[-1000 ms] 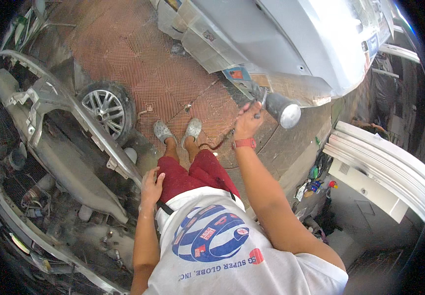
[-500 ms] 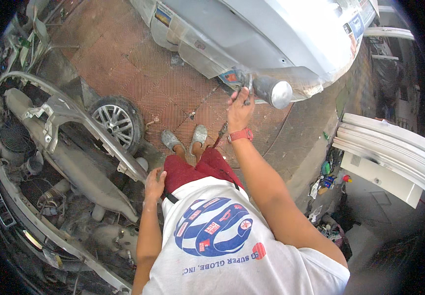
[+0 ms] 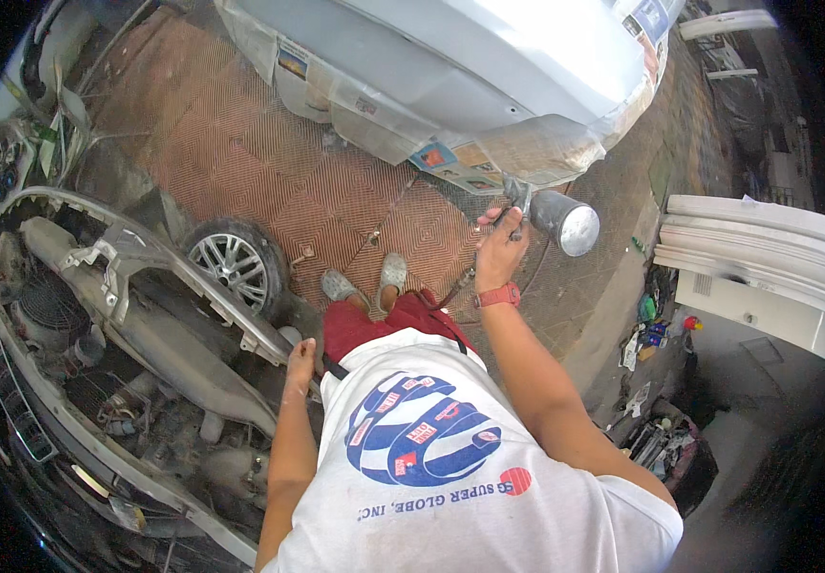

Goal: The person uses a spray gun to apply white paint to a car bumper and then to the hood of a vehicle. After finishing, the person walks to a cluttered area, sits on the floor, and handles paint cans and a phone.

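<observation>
One-handed, probably spraying near lower edge of car (image 3: 470, 69), with right hand (image 3: 501, 256) clamped round spray gun (image 3: 554, 212), left hand's (image 3: 301, 361) fingers unclear; aim steadily next.

Gleams as smooth metal on the spray gun's cup (image 3: 565, 223). Shows softly glossy paint on the car body (image 3: 403, 81), creased paper and plastic film on its masking (image 3: 460, 167). Looks matt and ridged across the floor tiles (image 3: 326, 186), dusty on the metal front frame (image 3: 204, 294). Hangs as matt cloth in the shirt (image 3: 565, 477) and maroon shorts (image 3: 345, 325).
</observation>
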`<state>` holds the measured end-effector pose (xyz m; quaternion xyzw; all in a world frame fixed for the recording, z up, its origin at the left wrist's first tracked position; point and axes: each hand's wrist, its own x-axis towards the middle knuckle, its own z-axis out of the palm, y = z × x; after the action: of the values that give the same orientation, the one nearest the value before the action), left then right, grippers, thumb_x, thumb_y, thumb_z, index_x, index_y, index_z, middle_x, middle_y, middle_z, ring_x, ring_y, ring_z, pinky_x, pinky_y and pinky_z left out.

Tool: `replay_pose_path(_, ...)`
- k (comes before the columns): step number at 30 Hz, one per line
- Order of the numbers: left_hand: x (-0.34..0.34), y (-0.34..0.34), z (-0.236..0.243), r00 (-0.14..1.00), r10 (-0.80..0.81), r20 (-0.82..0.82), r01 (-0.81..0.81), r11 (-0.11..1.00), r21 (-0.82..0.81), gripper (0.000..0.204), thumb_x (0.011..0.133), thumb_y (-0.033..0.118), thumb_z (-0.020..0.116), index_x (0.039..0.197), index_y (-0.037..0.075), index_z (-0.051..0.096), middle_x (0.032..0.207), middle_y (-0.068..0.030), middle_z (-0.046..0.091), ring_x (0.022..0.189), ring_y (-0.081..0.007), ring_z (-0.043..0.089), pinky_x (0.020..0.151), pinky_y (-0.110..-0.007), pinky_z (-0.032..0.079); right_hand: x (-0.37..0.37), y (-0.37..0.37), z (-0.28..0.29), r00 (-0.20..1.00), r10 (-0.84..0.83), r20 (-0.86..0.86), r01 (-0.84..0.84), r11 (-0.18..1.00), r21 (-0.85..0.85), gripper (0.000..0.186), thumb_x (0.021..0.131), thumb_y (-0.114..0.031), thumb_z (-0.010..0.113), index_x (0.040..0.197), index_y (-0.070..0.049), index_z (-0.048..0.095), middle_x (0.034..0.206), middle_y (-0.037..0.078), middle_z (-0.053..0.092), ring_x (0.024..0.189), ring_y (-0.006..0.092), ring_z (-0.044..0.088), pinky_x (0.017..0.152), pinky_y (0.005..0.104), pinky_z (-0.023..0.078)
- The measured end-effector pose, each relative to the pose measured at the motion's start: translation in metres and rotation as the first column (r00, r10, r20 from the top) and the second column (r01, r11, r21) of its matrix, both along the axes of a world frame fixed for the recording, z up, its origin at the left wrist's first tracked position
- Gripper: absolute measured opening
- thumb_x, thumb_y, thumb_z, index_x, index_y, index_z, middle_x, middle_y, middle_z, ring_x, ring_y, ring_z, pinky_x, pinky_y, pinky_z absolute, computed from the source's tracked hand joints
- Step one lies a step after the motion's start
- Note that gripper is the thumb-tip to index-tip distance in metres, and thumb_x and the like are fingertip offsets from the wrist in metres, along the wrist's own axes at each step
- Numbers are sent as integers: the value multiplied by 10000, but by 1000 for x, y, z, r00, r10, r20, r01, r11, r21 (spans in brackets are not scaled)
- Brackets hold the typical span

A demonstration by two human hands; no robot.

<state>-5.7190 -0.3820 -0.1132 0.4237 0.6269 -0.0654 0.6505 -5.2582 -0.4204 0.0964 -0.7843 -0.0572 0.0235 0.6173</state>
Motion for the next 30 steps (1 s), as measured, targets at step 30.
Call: replay_pose_path(30,7,39,12,999,-40,-34,41,999,14,424,1089,471,687,1173,56,708,798,27,601,625,-82,486,585,-273,397,32,-25,120,998,-26,-59,28,999,44,535,1162,-555,469,982,-62,577,751,20,614,578,106,611,445,252,461)
